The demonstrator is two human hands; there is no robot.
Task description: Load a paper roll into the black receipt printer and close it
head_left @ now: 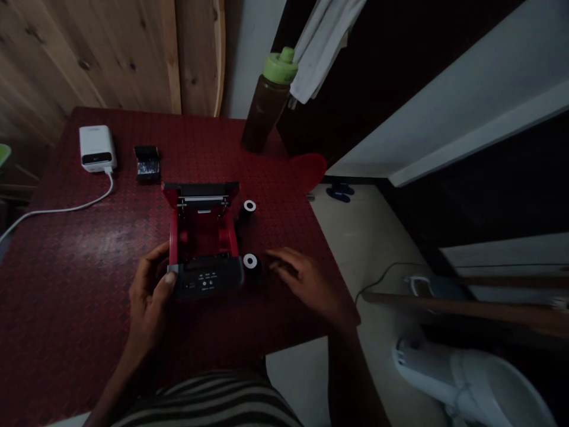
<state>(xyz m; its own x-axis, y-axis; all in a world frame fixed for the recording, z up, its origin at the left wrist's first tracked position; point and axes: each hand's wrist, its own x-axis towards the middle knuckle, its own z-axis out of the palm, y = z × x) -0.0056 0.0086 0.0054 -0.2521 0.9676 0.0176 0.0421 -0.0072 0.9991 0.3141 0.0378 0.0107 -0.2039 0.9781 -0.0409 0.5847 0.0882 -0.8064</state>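
A small red and black printer (204, 237) sits on the table with its lid raised, showing a red inner bay and a metal bar under the lid. My left hand (150, 287) grips its front left corner, thumb on top of the dark button panel. Two small dark rolls with white ring-shaped ends stand to its right: a rear roll (249, 207) and a front roll (250, 262), the latter close to the panel's right end. My right hand (297, 277) hovers just right of the front roll, fingers loosely bent and apart, with nothing visible in them.
A white power bank (96, 148) with a cable (71, 209) and a small black case (147, 164) lie at the back left of the red patterned table (89, 308). A green-capped bottle (268, 101) stands at the far edge. A red rounded object (308, 172) is beyond the right edge.
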